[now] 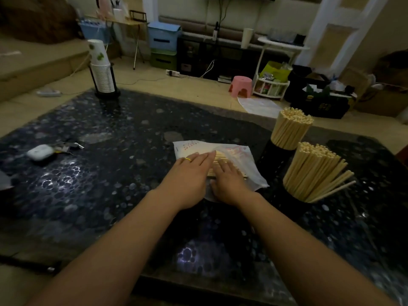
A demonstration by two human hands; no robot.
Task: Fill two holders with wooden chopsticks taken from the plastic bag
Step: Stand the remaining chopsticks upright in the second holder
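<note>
- Left hand (191,171) and right hand (227,182) are pressing flat, fingers straight and together, on the plastic bag (242,155).
- Chopsticks (219,161) are needing a squared gather; both holders (276,151), beside the bag, are looking full.

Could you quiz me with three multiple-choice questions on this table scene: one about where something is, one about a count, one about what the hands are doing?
1. Where is the stack of white paper cups?
A. far left corner of the dark speckled table
B. beside the plastic bag
C. on the floor

2. How many black holders packed with wooden chopsticks stand at the right?
A. one
B. two
C. four

3. What are both hands doing?
A. hanging idle
B. lifting a holder
C. lying flat on the white plastic bag of chopsticks

Answers: 1 A, it stands at the far left edge. 2 B, far holder and near holder. 3 C, left hand and right hand rest with fingers straight.
</note>
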